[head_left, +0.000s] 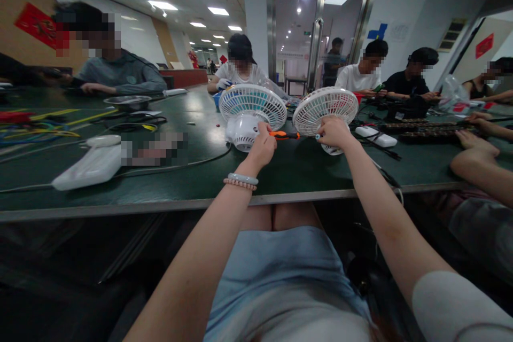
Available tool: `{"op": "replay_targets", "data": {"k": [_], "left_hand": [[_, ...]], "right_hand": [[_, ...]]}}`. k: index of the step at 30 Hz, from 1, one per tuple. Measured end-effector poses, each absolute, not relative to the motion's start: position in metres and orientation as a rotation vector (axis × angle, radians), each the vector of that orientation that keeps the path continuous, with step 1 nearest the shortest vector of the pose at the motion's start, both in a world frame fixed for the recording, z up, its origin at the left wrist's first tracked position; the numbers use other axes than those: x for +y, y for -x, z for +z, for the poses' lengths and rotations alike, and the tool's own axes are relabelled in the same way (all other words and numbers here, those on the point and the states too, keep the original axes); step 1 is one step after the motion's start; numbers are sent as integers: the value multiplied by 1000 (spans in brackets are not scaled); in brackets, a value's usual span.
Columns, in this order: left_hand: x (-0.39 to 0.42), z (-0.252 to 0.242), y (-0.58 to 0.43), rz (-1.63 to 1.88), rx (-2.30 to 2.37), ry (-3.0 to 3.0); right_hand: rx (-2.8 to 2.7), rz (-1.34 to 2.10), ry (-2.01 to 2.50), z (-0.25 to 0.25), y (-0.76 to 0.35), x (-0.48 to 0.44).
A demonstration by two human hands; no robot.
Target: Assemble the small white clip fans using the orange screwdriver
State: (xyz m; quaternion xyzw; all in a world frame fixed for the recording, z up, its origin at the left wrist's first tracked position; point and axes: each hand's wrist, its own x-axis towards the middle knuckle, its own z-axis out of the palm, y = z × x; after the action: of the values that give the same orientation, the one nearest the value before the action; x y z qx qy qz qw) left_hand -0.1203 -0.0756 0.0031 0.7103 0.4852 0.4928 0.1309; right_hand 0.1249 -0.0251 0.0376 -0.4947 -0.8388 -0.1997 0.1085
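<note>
Two small white desk fans stand on the dark green table (192, 181) in front of me. My left hand (262, 144) is closed around the orange handle of a screwdriver (285, 135), right beside the base of the left fan (250, 115). The screwdriver lies level and points toward the right fan (325, 112). My right hand (334, 132) is closed low on the right fan, at its base. A small blue piece shows at its fingertips; I cannot make out what it is.
A white device (90, 165) with a cable lies at the left, near coloured wires (36, 125) and a metal bowl (127, 101). Another white device (375, 136) and black parts trays (425, 132) lie at the right. Several people sit around the table; a neighbour's arm (479, 168) rests at my right.
</note>
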Motion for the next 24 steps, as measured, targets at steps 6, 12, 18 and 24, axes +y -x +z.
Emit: {"op": "replay_targets", "data": {"k": [6, 12, 18, 24], "left_hand": [[-79, 6, 118, 1442, 1371, -2056], [-84, 10, 116, 1402, 1351, -2037], [-86, 11, 114, 1405, 1297, -2003], [-83, 10, 115, 1419, 1308, -2022]], "right_hand": [[-2464, -576, 1461, 37, -125, -25], [-2443, -563, 1459, 37, -125, -25], [-2450, -570, 1459, 37, -125, -26], [-2447, -578, 1454, 36, -125, -25]]}}
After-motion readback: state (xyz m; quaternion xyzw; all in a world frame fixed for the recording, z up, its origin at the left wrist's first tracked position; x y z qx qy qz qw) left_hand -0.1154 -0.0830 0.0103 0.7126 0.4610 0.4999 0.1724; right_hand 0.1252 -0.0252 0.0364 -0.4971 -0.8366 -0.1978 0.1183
